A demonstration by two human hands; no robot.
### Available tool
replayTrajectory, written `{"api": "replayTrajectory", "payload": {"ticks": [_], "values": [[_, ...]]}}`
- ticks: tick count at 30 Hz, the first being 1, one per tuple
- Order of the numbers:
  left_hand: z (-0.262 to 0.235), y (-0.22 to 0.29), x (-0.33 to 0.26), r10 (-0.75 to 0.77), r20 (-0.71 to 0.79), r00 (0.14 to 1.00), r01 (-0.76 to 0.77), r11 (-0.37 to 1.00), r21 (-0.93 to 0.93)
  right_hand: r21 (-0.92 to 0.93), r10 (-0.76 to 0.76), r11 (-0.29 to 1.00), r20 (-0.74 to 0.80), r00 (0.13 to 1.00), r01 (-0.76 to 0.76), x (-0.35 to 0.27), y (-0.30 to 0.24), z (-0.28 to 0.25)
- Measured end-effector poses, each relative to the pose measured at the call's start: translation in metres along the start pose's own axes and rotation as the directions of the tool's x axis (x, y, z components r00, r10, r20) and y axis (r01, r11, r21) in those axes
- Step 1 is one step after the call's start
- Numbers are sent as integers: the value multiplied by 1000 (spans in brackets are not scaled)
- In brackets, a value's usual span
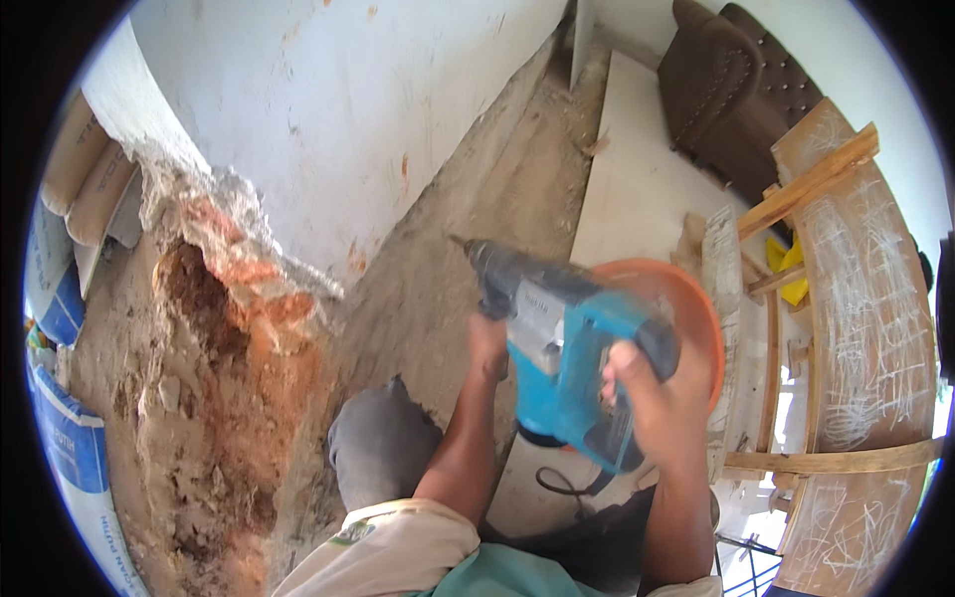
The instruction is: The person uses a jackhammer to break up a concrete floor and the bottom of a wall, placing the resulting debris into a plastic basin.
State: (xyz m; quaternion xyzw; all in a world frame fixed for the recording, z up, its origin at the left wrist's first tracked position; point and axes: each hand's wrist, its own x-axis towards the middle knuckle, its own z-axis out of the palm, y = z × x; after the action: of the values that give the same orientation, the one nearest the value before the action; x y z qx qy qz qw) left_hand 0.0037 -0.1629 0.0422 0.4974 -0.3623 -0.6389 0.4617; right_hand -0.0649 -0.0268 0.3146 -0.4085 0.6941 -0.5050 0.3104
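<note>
We see a teal and grey rotary hammer drill (562, 343), held off the floor, bit pointing up-left toward the white wall. Black rear handle sits lower right; a black cord hangs below it.

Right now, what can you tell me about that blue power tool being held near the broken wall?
The teal-blue and dark grey rotary hammer drill looks like plastic over metal, with a black front end and a thin bit pointing up-left toward the white wall. It is held off the ground, tilted. The right hand grips its rear handle; the left hand holds it near the front. A black cord hangs from below. An orange round basin lies behind it.
</note>
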Motion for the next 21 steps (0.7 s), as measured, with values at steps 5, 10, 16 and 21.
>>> {"api": "replayTrajectory", "payload": {"ticks": [5, 10, 16, 21], "values": [[1, -17, 14, -21, 4, 1000, 20, 996, 89, 16, 52, 999, -4, 999, -52, 26, -3, 3], [-3, -44, 33, 26, -32, 999, -17, 967, 253, 78, 139, 987, -19, 990, -137, 36, 21, 10], [-23, -34, 29, -31, -32, 999, 42, 905, 423, 93, 170, 982, -75, 983, -163, 23, 33, 23], [-20, -15, 21, -51, 6, 999, 46, 930, 363, 77, 171, 984, -125, 977, -162, 13, 32, 24]]}}
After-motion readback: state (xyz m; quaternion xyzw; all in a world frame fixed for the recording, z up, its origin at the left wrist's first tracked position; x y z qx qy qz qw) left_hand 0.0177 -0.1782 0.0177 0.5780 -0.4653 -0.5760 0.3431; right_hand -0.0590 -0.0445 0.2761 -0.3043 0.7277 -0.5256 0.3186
